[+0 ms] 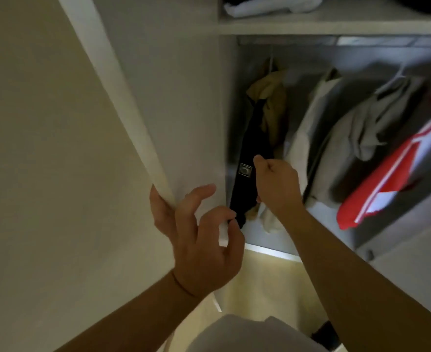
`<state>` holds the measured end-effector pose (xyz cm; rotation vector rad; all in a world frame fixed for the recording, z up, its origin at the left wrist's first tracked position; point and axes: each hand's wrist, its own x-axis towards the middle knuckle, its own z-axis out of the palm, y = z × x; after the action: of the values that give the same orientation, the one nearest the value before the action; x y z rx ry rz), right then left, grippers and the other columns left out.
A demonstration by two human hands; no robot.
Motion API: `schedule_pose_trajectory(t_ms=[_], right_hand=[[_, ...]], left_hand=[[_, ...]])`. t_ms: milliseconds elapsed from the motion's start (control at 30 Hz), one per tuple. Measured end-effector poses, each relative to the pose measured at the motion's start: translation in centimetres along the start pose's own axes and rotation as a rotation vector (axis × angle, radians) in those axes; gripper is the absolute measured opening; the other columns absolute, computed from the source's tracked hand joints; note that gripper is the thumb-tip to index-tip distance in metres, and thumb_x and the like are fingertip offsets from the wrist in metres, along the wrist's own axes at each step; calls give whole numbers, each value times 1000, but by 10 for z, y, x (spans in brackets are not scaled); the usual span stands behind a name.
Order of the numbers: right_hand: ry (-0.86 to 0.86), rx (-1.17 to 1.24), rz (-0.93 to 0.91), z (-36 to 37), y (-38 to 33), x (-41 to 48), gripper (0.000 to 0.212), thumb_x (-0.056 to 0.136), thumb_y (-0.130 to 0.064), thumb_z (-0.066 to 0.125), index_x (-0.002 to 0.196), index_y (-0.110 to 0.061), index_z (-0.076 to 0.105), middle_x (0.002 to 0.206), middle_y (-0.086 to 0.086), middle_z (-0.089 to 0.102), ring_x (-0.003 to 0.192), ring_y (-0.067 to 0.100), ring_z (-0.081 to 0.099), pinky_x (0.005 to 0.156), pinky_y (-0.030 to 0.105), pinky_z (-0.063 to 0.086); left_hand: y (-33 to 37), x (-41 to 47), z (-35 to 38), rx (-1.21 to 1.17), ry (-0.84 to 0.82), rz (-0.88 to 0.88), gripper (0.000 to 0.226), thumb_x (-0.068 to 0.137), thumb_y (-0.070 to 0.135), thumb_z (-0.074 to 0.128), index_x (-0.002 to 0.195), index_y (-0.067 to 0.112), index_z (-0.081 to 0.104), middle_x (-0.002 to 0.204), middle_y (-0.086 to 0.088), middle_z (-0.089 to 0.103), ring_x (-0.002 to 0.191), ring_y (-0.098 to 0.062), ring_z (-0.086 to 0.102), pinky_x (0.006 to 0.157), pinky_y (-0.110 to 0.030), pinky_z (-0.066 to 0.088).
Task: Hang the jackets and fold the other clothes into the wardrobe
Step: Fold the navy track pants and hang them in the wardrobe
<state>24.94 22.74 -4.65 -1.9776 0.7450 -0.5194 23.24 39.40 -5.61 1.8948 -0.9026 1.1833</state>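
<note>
A black jacket [244, 158] with a small silver badge hangs at the far left of the open wardrobe, over a tan garment [272, 102]. My right hand [276, 184] is curled at the black jacket's right edge; whether it grips the cloth I cannot tell. My left hand [199, 235] grips the edge of the white wardrobe door [158, 123], thumb behind it and fingers curled round the front. Further right hang a cream jacket [308, 128], a grey hooded garment [361, 128] and a red and white jacket [392, 179].
A shelf [336, 26] above the hanging rail carries a folded white cloth [267, 6]. The wardrobe floor [272, 240] lies below the clothes, with pale flooring [267, 283] in front. A cream wall [44, 148] stands to the left of the door.
</note>
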Motion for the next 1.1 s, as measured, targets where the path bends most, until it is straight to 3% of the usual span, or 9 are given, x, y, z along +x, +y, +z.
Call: schedule_pose_trajectory(t_ms=[333, 467, 533, 600, 700, 867, 933, 1000, 1100], right_hand=[[292, -37, 136, -81, 41, -33, 55, 100, -36, 46, 51, -13, 45, 37, -3, 47, 38, 13, 56, 54, 27, 48], [357, -16, 168, -103, 49, -42, 51, 102, -37, 45, 66, -6, 62, 57, 8, 64, 57, 24, 68, 67, 28, 55], [380, -4, 163, -110, 51, -47, 49, 103, -36, 43, 74, -5, 66, 68, 13, 68, 65, 25, 69, 73, 29, 55], [399, 1, 157, -118, 51, -52, 44, 104, -34, 43, 80, -6, 66, 73, 12, 68, 68, 22, 68, 69, 23, 52], [425, -62, 158, -135, 50, -61, 34, 104, -28, 43, 89, -8, 65, 73, -2, 62, 60, 6, 57, 59, 7, 36], [418, -124, 149, -164, 45, -76, 35, 107, -26, 42, 138, -14, 55, 129, 8, 64, 113, 26, 63, 95, 29, 50], [409, -134, 158, -172, 44, -79, 39, 108, -28, 40, 145, -17, 45, 133, 8, 60, 113, 24, 61, 86, 23, 49], [374, -157, 163, -180, 45, -83, 44, 108, -29, 38, 150, -15, 37, 144, 8, 52, 122, 25, 57, 98, 25, 42], [314, -196, 172, -192, 45, -89, 51, 107, -36, 37, 152, -12, 32, 157, 7, 39, 142, 32, 41, 115, 48, 37]], left_hand=[[63, -5, 36, -464, -114, 74, 16, 93, 6, 56, 106, 12, 49, 135, -17, 40, 136, -51, 27, 120, -54, 22], [67, 8, 48, -587, -229, 217, 48, 78, -6, 73, 114, 10, 45, 140, -18, 37, 135, -48, 34, 105, -63, 42], [69, 14, 51, -611, -309, 272, 51, 77, -9, 73, 118, 8, 47, 147, -24, 39, 135, -42, 41, 106, -53, 47], [74, 23, 54, -616, -390, 243, 45, 84, -6, 65, 126, 5, 52, 149, -29, 39, 134, -33, 45, 108, -38, 46], [86, 39, 67, -492, -505, 189, 57, 86, -6, 58, 142, -3, 45, 155, -21, 36, 147, -32, 31, 118, -45, 35], [100, 56, 108, -332, -742, 85, 84, 87, -4, 55, 158, 11, 14, 165, -8, 18, 154, -21, 7, 122, -28, 0], [103, 57, 128, -252, -833, 81, 90, 85, -4, 53, 159, 12, 4, 167, -6, 8, 154, -21, 0, 124, -32, -2], [106, 58, 147, -176, -918, 68, 92, 86, -2, 51, 158, 10, -4, 167, -5, 0, 154, -22, -3, 125, -37, 1], [108, 62, 169, -99, -994, 54, 91, 87, 2, 51, 158, 10, -7, 168, -5, -2, 154, -24, -4, 125, -41, 3]])
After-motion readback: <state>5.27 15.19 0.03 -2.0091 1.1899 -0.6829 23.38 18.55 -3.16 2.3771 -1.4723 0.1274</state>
